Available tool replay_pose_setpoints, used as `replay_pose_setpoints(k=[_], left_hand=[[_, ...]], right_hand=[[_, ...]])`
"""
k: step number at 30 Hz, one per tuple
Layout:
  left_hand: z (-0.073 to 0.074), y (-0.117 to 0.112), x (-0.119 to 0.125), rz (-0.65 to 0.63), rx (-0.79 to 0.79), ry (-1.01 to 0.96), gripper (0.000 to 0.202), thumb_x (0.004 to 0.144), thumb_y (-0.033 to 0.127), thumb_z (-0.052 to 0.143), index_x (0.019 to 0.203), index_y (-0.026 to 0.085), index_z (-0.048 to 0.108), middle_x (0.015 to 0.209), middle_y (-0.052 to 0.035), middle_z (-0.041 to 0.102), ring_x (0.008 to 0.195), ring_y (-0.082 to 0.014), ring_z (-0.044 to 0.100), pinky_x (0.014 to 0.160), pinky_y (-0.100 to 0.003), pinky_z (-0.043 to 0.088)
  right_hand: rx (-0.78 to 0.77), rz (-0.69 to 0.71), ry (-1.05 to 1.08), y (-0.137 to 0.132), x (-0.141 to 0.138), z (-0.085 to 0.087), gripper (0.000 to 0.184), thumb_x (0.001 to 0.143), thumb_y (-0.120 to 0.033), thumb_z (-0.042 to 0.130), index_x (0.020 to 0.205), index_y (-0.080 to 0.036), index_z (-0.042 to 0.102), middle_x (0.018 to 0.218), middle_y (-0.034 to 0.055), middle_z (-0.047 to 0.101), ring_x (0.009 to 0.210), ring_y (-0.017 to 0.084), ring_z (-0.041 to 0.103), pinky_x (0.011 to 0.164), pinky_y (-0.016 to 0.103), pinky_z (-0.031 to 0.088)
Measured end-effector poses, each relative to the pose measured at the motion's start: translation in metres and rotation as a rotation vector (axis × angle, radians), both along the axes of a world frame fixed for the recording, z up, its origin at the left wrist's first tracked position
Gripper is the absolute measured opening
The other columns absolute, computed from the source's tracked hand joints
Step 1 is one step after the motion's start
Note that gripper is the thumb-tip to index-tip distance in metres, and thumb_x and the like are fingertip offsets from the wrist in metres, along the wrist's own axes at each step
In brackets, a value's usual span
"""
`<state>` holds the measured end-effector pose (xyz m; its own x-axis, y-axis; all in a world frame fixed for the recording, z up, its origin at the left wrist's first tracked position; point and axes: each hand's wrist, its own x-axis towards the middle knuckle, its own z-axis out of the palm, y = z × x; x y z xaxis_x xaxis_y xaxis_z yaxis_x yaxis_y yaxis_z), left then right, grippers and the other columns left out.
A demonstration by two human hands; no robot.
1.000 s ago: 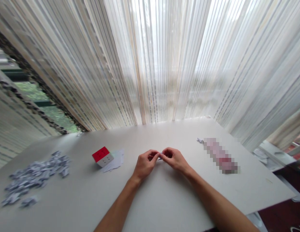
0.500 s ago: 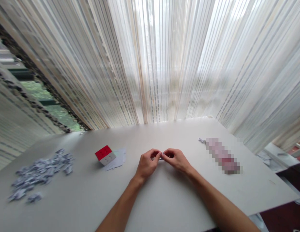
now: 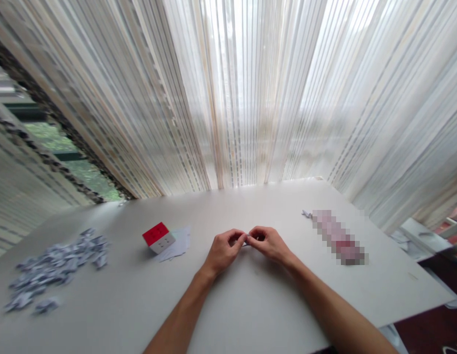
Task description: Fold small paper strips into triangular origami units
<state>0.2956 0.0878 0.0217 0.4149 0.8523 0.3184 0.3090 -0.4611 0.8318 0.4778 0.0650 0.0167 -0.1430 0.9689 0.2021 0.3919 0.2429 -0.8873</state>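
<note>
My left hand (image 3: 223,250) and my right hand (image 3: 270,244) meet fingertip to fingertip over the middle of the white table (image 3: 228,305). Both pinch a tiny piece of paper (image 3: 246,241), mostly hidden between the fingers. The fingers of both hands are curled closed. A cube with a red top and white sides (image 3: 158,237) rests to the left on a few white paper slips (image 3: 179,242).
A heap of several small folded grey-white paper pieces (image 3: 55,268) lies at the far left. A blurred pinkish strip (image 3: 337,237) sits at the right, with one small paper piece (image 3: 306,213) by its far end. Striped sheer curtains (image 3: 228,93) hang behind the table.
The hands stay pinched together at the table's middle, with only slight finger shifts. The view wobbles a little.
</note>
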Motion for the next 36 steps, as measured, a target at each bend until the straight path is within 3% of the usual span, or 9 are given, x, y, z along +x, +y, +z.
replay_pose_setpoints(k=[12,16,21,25,28,31,36], left_hand=[[-0.011,0.005,0.003,0.037,-0.142,-0.091,0.025,0.085,0.039,0.058,0.083,0.016,0.069,0.076,-0.0033,0.07,0.071,-0.0164,0.062,0.066,-0.024,0.047],[-0.013,0.007,0.004,0.064,-0.177,-0.181,0.025,0.084,0.039,0.059,0.085,0.016,0.069,0.079,-0.0042,0.071,0.073,-0.017,0.063,0.069,-0.024,0.048],[-0.013,0.011,0.003,0.09,-0.22,-0.287,0.027,0.084,0.04,0.06,0.087,0.014,0.069,0.078,-0.0043,0.07,0.072,-0.0168,0.063,0.068,-0.024,0.049],[-0.011,0.009,0.001,0.002,-0.22,-0.277,0.027,0.087,0.038,0.057,0.093,0.015,0.069,0.078,-0.0041,0.07,0.075,-0.0169,0.064,0.073,-0.026,0.05],[-0.012,0.007,0.001,-0.043,-0.24,-0.261,0.028,0.083,0.037,0.063,0.1,0.016,0.069,0.089,-0.0061,0.072,0.083,-0.0185,0.066,0.078,-0.027,0.051],[-0.015,0.008,0.001,-0.034,-0.266,-0.278,0.03,0.078,0.035,0.069,0.1,0.015,0.069,0.098,-0.0088,0.072,0.089,-0.021,0.067,0.082,-0.03,0.052],[-0.015,0.011,0.004,0.015,-0.307,-0.333,0.028,0.076,0.034,0.071,0.096,0.014,0.07,0.094,-0.0094,0.074,0.085,-0.0212,0.069,0.082,-0.031,0.053]], right_hand=[[-0.057,0.052,0.041,0.002,0.002,0.001,0.03,0.084,-0.044,0.06,0.084,-0.016,0.072,0.078,0.0039,0.071,0.07,0.017,0.061,0.062,0.024,0.045],[-0.067,0.083,0.108,0.005,0.004,0.001,0.037,0.089,-0.047,0.053,0.084,-0.015,0.07,0.078,0.0048,0.07,0.073,0.018,0.063,0.067,0.027,0.047],[-0.03,0.095,0.244,0.005,-0.001,-0.003,0.037,0.082,-0.044,0.064,0.108,-0.017,0.062,0.09,0.0061,0.071,0.081,0.019,0.066,0.072,0.03,0.05],[0.042,0.025,0.237,0.005,-0.007,-0.009,0.026,0.084,-0.041,0.062,0.094,-0.017,0.065,0.083,0.0051,0.071,0.077,0.018,0.066,0.072,0.03,0.051],[0.073,-0.048,0.211,0.006,-0.007,-0.013,0.023,0.085,-0.039,0.061,0.091,-0.017,0.065,0.083,0.0047,0.07,0.075,0.017,0.065,0.07,0.029,0.051],[0.091,-0.082,0.2,0.006,-0.008,-0.014,0.022,0.086,-0.037,0.06,0.097,-0.018,0.063,0.085,0.005,0.07,0.074,0.017,0.065,0.068,0.029,0.052],[0.185,-0.146,0.143,0.001,-0.012,-0.012,0.021,0.084,-0.033,0.061,0.1,-0.019,0.06,0.088,0.0048,0.071,0.073,0.017,0.066,0.059,0.026,0.052]])
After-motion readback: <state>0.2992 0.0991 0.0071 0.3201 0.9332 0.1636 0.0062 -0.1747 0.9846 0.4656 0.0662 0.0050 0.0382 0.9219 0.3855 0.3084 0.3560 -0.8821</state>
